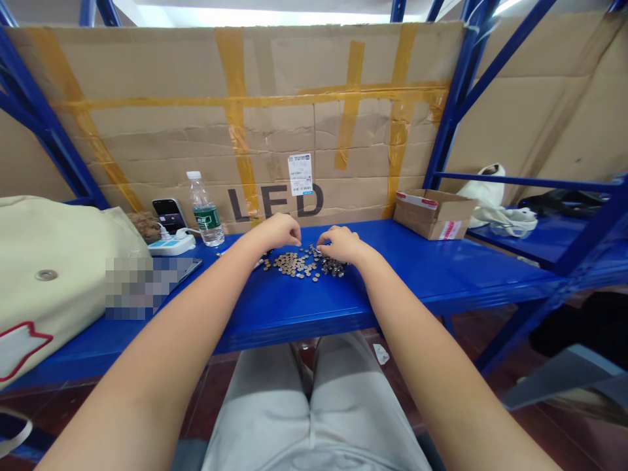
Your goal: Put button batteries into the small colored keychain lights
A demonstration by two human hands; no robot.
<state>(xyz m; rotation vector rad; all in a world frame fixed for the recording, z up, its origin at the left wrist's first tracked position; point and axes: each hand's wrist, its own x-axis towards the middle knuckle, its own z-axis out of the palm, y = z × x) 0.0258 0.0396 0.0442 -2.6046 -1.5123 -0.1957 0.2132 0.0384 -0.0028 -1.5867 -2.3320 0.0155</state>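
Small flat round metal pieces (293,264) lie spread on the blue tabletop (289,304). To their right is a heap of darker, shiny small metal parts (334,267). My left hand (280,231) hovers at the far side of the round pieces, its fingers curled and thumb and fingertips together. Over the dark heap, my right hand (340,244) is bent with its fingertips pinched close to the parts. Whatever either hand holds is too small or hidden to make out. Something partly hidden lies beneath my left wrist.
A water bottle (205,212), a phone (167,214) and a white power strip (173,244) stand at the back left. A pale bag (63,261) fills the left side. On the right sits a small cardboard box (432,214). A large cardboard sheet (191,137) walls the back.
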